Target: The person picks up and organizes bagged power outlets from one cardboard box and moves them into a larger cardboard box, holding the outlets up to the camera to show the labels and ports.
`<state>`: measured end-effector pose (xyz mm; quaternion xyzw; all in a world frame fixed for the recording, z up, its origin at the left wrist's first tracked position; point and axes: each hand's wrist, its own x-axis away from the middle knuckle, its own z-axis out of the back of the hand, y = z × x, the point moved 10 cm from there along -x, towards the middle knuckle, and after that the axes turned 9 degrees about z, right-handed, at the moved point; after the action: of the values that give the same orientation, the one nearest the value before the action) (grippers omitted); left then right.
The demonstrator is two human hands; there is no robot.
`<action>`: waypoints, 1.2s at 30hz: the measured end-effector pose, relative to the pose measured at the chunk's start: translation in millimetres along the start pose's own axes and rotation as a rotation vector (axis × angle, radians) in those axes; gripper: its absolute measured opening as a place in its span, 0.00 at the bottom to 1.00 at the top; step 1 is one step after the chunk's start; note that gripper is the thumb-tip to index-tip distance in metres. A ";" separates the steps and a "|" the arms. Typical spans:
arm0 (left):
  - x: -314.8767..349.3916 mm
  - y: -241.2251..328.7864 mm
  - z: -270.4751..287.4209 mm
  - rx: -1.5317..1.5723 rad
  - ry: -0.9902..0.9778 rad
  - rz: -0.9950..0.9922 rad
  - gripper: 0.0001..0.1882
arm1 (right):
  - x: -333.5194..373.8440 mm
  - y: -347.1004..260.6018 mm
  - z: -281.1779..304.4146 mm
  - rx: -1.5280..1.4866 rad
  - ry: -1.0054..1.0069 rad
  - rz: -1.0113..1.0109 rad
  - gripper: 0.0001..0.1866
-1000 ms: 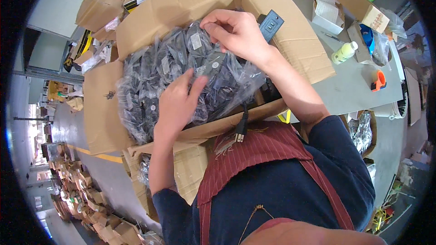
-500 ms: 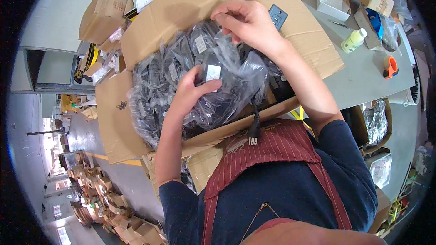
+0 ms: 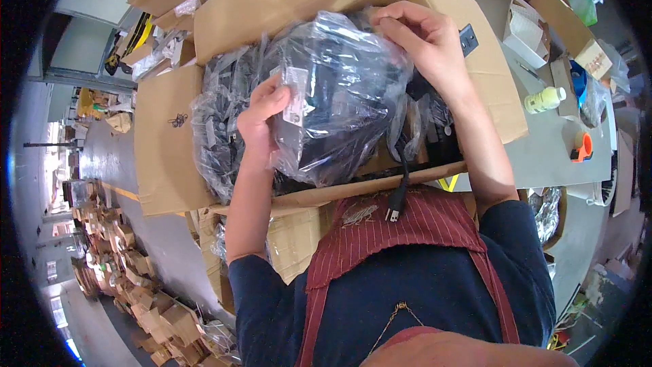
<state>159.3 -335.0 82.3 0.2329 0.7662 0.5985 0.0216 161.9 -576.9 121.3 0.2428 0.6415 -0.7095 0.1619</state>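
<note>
A clear plastic bag with a dark item inside is raised over the open cardboard box. My left hand grips the bag's left side, thumb beside a white label. At the bag's upper right corner my right hand is closed, thumb against fingers, on the plastic. Glare and folds hide what kind of item the bag holds. More bagged black things fill the box's left part. A black power cord's plug hangs over the near edge of the box, against my apron.
On the grey table to the right are a yellow-green bottle, an orange tape roll, a pen and a white carton. A black socket plate lies on the right flap. Cardboard piles cover floor at lower left.
The bag has come up and spread out between my hands, its label now facing me on the left. My left hand has shifted to the bag's left side; the right moved slightly right.
</note>
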 end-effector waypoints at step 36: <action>5.0 33.6 -3.6 -0.529 0.278 -0.483 0.22 | 32.4 44.8 -56.7 -0.331 -0.177 -0.555 0.34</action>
<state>164.8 -330.5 115.7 -0.0512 0.6136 0.7792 0.1172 167.0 -523.8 62.8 -0.0333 0.7732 -0.6309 0.0550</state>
